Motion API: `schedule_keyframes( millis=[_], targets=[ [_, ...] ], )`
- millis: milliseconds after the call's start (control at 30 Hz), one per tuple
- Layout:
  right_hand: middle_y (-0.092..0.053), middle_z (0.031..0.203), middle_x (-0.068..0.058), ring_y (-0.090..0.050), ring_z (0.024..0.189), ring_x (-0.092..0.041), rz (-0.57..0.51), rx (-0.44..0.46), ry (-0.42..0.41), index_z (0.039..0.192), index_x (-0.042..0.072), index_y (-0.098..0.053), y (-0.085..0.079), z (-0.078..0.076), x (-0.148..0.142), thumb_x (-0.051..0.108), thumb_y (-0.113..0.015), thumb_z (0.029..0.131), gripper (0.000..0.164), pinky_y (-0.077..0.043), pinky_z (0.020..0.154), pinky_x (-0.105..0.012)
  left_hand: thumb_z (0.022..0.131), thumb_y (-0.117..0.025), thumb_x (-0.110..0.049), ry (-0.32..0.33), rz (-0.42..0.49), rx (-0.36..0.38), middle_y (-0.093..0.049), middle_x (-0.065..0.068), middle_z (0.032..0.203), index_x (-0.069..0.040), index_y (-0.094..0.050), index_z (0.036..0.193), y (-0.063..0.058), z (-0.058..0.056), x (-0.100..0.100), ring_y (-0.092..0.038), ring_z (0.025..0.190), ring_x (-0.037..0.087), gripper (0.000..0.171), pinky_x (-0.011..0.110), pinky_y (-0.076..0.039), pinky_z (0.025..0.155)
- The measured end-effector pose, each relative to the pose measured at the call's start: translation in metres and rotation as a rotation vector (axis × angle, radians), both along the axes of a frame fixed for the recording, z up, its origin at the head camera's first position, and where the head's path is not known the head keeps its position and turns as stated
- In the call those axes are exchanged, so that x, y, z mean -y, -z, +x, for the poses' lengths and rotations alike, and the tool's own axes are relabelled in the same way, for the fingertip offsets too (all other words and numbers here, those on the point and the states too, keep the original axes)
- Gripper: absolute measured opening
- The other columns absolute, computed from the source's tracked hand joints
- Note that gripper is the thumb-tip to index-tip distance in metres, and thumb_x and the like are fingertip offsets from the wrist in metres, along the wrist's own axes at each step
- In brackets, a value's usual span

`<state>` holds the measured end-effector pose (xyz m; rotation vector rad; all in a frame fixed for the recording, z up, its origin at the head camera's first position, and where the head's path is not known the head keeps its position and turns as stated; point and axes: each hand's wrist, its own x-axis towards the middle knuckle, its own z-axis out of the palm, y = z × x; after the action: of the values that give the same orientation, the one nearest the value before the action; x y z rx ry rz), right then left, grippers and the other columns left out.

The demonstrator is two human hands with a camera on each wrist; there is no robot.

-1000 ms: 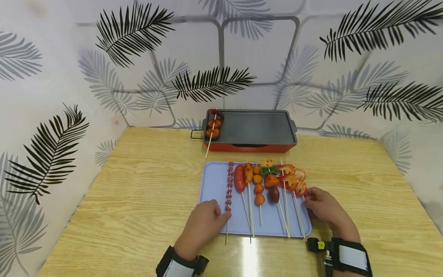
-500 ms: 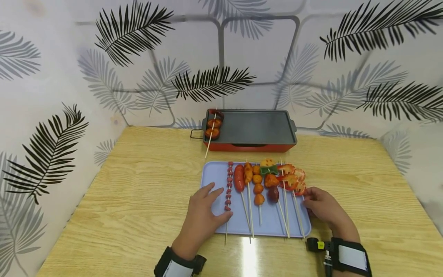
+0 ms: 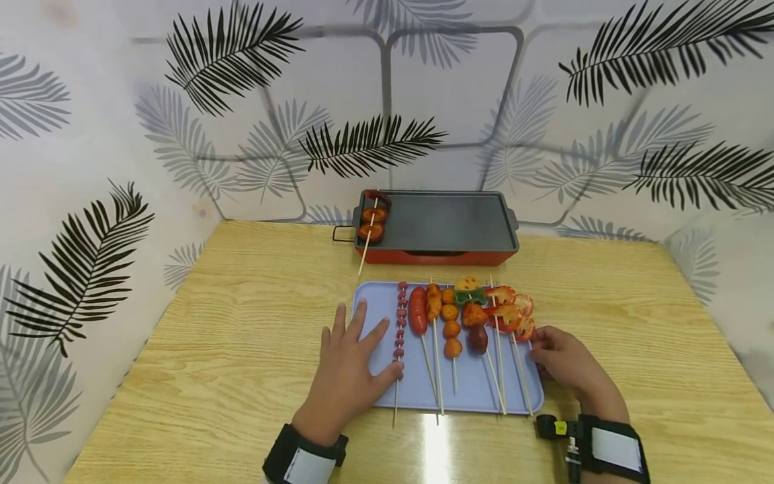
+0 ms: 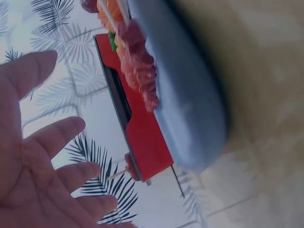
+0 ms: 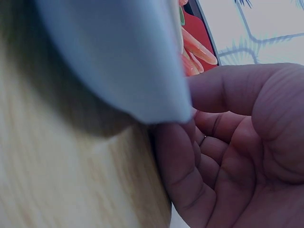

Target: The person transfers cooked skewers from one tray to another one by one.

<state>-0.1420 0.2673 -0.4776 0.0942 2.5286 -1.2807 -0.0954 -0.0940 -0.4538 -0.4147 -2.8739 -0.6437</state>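
My left hand [image 3: 347, 368] spreads its fingers over the left side of a pale blue tray [image 3: 416, 390]. Its thumb is near a skewer of small pink pieces [image 3: 402, 324]; whether it touches cannot be told. In the left wrist view the left palm [image 4: 28, 175] faces the tray [image 4: 190, 123], fingers apart and holding nothing. At the tray's right edge, my right hand [image 3: 565, 359] pinches the rim, thumb above and a finger beneath, as the right wrist view shows. Beside the pink skewer lie a red sausage skewer [image 3: 418, 311] and an orange ball skewer [image 3: 450, 329].
Behind the tray stands a red grill with a dark plate [image 3: 447, 222] and a wire handle at its left. A skewer of round brown slices [image 3: 371, 232] lies on its left end. More skewers, with red slices [image 3: 510, 316], fill the tray's right side. A leaf-patterned wall rises behind.
My left hand has opened from loosely curled beside the pink skewer to spread fingers, reaching a little farther forward and left. The right hand stays on the tray's edge.
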Motion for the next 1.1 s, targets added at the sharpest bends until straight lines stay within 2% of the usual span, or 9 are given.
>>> schedule_keyframes(
  millis=[200, 467, 600, 700, 867, 1033, 1100],
  targets=[
    [-0.057, 0.094, -0.014, -0.056, 0.081, -0.024, -0.004, 0.012, 0.008, 0.12, -0.011, -0.052, -0.001, 0.0, -0.001, 0.002, -0.057, 0.094, 0.03, -0.052, 0.066, -0.034, 0.083, -0.072, -0.057, 0.043, -0.045, 0.011, -0.027, 0.022, 0.158, -0.018, -0.051, 0.147, -0.012, -0.011, 0.01, -0.01, 0.145, 0.052, 0.078, 0.073, -0.024, 0.104],
    [-0.056, 0.093, -0.013, -0.055, 0.079, -0.023, -0.034, 0.04, 0.029, 0.117, -0.008, -0.052, -0.003, -0.002, -0.001, 0.003, -0.056, 0.096, 0.024, -0.052, 0.066, -0.034, 0.085, -0.074, -0.048, 0.021, -0.073, 0.048, -0.018, 0.027, 0.159, -0.01, -0.034, 0.155, -0.028, -0.039, 0.023, -0.016, 0.144, 0.051, 0.088, 0.059, -0.04, 0.101],
    [-0.056, 0.094, -0.013, -0.055, 0.079, -0.023, -0.039, 0.043, 0.028, 0.118, -0.008, -0.052, -0.004, -0.003, -0.002, 0.004, -0.056, 0.097, 0.025, -0.051, 0.066, -0.035, 0.088, -0.074, -0.039, 0.006, -0.02, 0.034, -0.022, 0.03, 0.156, -0.004, -0.029, 0.155, -0.034, -0.052, 0.027, -0.026, 0.141, 0.049, 0.088, 0.056, -0.044, 0.099],
    [-0.056, 0.093, -0.013, -0.055, 0.08, -0.023, -0.04, 0.041, 0.032, 0.119, -0.009, -0.052, -0.003, -0.003, -0.003, 0.004, -0.057, 0.097, 0.026, -0.052, 0.066, -0.034, 0.09, -0.072, -0.033, 0.001, 0.048, 0.028, -0.03, 0.029, 0.153, -0.002, -0.029, 0.155, -0.036, -0.063, 0.027, -0.036, 0.137, 0.045, 0.083, 0.054, -0.041, 0.103],
    [-0.056, 0.094, -0.014, -0.056, 0.079, -0.023, -0.036, 0.021, 0.027, 0.119, -0.011, -0.051, -0.001, -0.002, -0.002, 0.002, -0.057, 0.094, 0.028, -0.052, 0.066, -0.034, 0.092, -0.07, -0.023, -0.018, 0.186, -0.028, -0.043, 0.027, 0.143, 0.003, -0.038, 0.149, -0.037, -0.08, 0.025, -0.047, 0.13, 0.039, 0.07, 0.05, -0.041, 0.105],
    [-0.057, 0.093, -0.013, -0.055, 0.079, -0.022, -0.01, 0.005, 0.015, 0.119, -0.011, -0.052, 0.0, -0.001, 0.0, 0.001, -0.058, 0.092, 0.03, -0.052, 0.065, -0.034, 0.092, -0.068, -0.017, -0.028, 0.206, -0.106, -0.05, 0.026, 0.134, 0.006, -0.048, 0.141, -0.037, -0.094, 0.025, -0.053, 0.122, 0.038, 0.058, 0.048, -0.046, 0.1],
    [-0.057, 0.092, -0.013, -0.055, 0.078, -0.022, -0.004, -0.003, 0.014, 0.119, -0.011, -0.052, 0.0, 0.0, 0.0, 0.001, -0.058, 0.092, 0.03, -0.052, 0.065, -0.034, 0.091, -0.068, -0.015, -0.019, 0.211, -0.11, -0.05, 0.027, 0.134, 0.007, -0.048, 0.14, -0.037, -0.101, 0.026, -0.053, 0.121, 0.038, 0.057, 0.048, -0.045, 0.1]
  ],
)
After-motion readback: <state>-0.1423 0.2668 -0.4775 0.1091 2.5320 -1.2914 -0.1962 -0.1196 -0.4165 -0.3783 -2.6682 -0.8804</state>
